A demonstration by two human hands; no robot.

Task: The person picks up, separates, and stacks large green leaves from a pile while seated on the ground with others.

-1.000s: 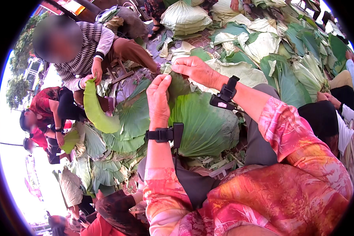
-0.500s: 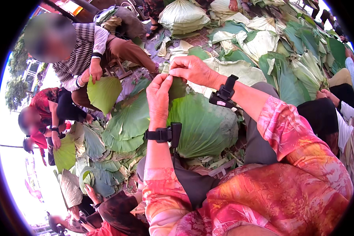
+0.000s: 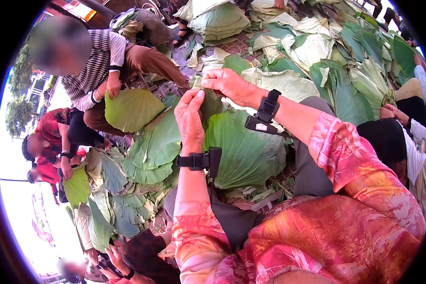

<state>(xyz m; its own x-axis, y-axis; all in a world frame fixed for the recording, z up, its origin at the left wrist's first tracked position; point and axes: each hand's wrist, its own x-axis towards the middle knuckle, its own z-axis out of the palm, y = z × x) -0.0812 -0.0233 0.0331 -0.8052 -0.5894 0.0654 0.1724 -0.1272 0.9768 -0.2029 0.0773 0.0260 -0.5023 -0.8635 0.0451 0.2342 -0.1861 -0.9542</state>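
My left hand (image 3: 188, 116) and my right hand (image 3: 227, 85) are raised at the centre, both pinching the top edge of a dull green lotus leaf (image 3: 213, 106). The leaf hangs behind my fingers, and much of it is hidden by them. My fingertips are close together, the right ones slightly higher. Below, a large bright green lotus leaf (image 3: 241, 146) lies spread in front of my dark trouser legs (image 3: 312, 175), with torn scraps around it. Pale dried leaves (image 3: 274, 83) lie just behind my right hand.
A co-worker (image 3: 94, 66) at upper left holds a light green leaf (image 3: 132, 109). Other people (image 3: 47, 146) handle leaves at left, lower left and right (image 3: 393, 128). Stacked leaves (image 3: 213, 19) and loose piles (image 3: 317, 52) cover much of the paving.
My hands keep their pinch and shift slightly left. The upper-left co-worker's leaf has gone from a narrow drooping fold to spread out. At lower left, another person has lifted a leaf.
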